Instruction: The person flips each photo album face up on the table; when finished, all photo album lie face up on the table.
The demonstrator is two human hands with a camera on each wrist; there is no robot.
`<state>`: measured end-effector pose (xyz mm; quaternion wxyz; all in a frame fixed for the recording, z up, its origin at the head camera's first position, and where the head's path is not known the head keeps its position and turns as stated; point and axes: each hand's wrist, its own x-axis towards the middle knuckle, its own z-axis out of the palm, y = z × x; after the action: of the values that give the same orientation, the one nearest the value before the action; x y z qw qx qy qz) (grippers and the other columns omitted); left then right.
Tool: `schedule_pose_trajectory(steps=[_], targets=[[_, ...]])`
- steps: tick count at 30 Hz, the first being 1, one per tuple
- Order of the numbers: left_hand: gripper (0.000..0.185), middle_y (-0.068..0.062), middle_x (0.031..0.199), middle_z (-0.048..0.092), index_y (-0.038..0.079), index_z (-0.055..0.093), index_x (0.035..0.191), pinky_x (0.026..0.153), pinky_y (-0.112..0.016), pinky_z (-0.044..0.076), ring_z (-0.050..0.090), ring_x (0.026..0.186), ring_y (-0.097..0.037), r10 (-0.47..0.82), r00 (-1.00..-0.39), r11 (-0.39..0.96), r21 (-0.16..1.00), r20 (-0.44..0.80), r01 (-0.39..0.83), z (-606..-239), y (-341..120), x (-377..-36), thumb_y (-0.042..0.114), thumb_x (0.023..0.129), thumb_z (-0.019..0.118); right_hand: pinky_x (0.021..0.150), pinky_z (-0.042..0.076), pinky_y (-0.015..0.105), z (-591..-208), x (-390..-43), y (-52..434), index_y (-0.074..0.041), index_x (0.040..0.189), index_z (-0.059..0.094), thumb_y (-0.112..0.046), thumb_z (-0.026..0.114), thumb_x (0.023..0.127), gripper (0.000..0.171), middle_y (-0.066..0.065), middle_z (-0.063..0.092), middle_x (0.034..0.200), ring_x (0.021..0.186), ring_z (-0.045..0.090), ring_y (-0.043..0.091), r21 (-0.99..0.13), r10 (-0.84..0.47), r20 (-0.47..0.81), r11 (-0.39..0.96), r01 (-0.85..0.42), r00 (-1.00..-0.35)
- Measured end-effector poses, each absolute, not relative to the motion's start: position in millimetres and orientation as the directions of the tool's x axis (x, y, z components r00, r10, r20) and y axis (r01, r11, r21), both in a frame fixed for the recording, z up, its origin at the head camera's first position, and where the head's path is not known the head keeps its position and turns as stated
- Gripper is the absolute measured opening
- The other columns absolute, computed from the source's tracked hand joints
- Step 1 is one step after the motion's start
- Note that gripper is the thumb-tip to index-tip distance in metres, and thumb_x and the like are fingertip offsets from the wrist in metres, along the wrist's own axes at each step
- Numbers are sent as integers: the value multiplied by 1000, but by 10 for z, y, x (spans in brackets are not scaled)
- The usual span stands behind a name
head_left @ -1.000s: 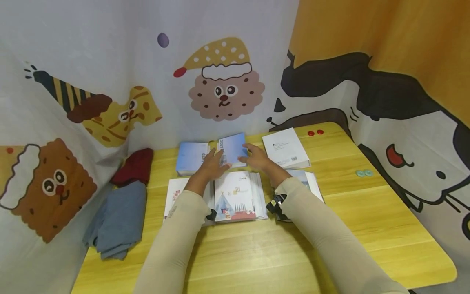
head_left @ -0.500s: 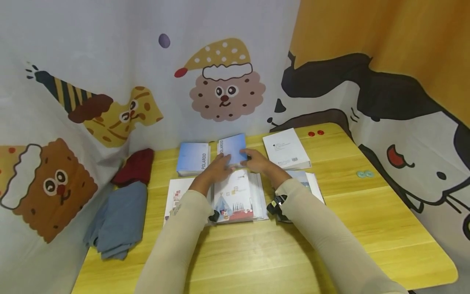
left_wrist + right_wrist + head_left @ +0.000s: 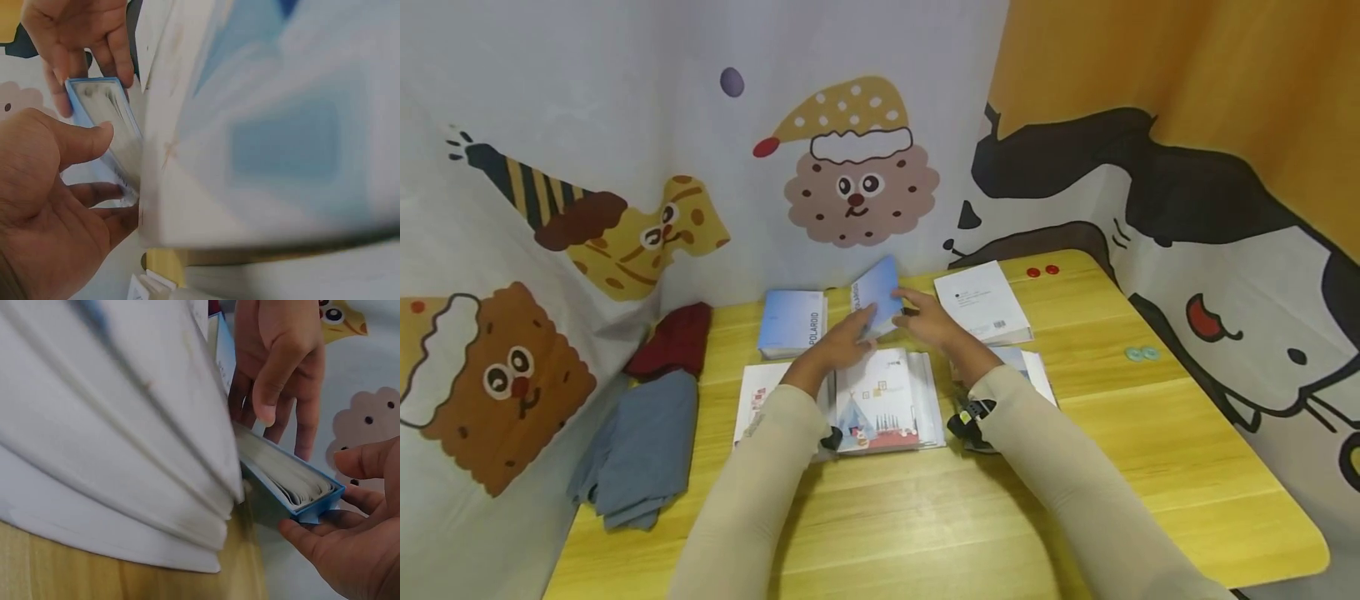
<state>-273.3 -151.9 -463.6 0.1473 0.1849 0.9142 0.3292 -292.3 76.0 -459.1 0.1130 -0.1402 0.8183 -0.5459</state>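
Note:
Both hands hold a small light-blue book point(image 3: 878, 293), tilted up off the yellow table point(image 3: 925, 517) near the back. My left hand point(image 3: 859, 327) grips its left side, thumb on the cover and fingers underneath. My right hand point(image 3: 913, 313) pinches its right side. In the left wrist view the left hand point(image 3: 94, 169) meets the book point(image 3: 103, 122) with the right hand point(image 3: 87, 50) beyond it. In the right wrist view the right hand point(image 3: 350, 506) cups the book point(image 3: 290, 484) from below, page edges showing, and the left hand point(image 3: 278, 369) reaches in from above.
A second blue book point(image 3: 792, 322) lies flat to the left, a white book point(image 3: 985, 303) to the right. Picture booklets point(image 3: 883, 400) are spread under my forearms. Red cloth point(image 3: 673, 337) and grey-blue cloth point(image 3: 640, 450) lie at the left edge. Small red buttons point(image 3: 1042, 271) and green buttons point(image 3: 1142, 353) sit on the right.
The light-blue book lay nearly flat under both hands a second ago. It has been lifted and tilted up, with both hands closing on its sides.

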Motion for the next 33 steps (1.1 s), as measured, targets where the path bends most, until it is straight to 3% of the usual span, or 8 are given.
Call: schedule_pose_trajectory(steps=[3,7,14,17,22,27,33], targets=[[82,-14,184,19,22,10,178,139,-58,15,23,169,-41,440,-886,696,679,-145,234,-4592,-1528,-2746,19,111,58,131,37,58,-4541,-2889,759,-9,169,40,-9,62,106,66,13,26,182,162,36,50,-947,-369,-1,299,-118,-929],[86,-15,183,22,30,7,178,136,-62,24,29,167,-43,430,-888,673,713,-161,197,-4538,-1534,-2758,25,111,61,132,36,57,-4457,-2849,730,-7,168,41,-7,61,107,64,16,28,181,163,33,50,-960,-378,45,241,-146,-925],[94,-17,184,15,24,-3,178,125,-57,45,35,163,-49,461,-887,405,898,-37,173,-4463,-1455,-2771,16,111,63,137,29,48,-4378,-2806,686,3,159,51,-3,59,108,52,18,44,173,164,37,39,-955,-380,147,188,-232,-913],[97,-16,185,13,24,-3,178,121,-56,50,40,160,-50,430,-903,337,927,3,164,-4471,-1417,-2778,22,110,67,137,29,47,-4396,-2802,676,6,155,54,0,59,107,49,18,47,171,163,39,39,-952,-374,173,175,-252,-911],[93,-19,184,14,24,4,178,124,-55,48,46,156,-50,327,-945,316,938,34,143,-4535,-1415,-2783,31,111,67,134,34,51,-4463,-2803,664,7,156,53,2,55,106,50,18,43,173,162,41,41,-959,-389,153,164,-232,-908],[82,-27,178,28,12,17,177,126,-54,46,50,153,-51,247,-968,386,911,52,148,-4624,-1450,-2806,27,112,65,130,41,52,-4538,-2825,675,2,160,51,-3,55,109,51,20,46,171,158,47,43,-965,-369,71,209,-157,-927],[75,-27,176,33,4,32,171,131,-55,38,44,157,-50,181,-982,479,866,62,143,-4586,-1449,-2829,25,109,67,133,36,54,-4606,-2837,736,-1,162,49,-10,55,110,54,20,44,172,161,42,43,-934,-385,-37,342,-105,-922]])
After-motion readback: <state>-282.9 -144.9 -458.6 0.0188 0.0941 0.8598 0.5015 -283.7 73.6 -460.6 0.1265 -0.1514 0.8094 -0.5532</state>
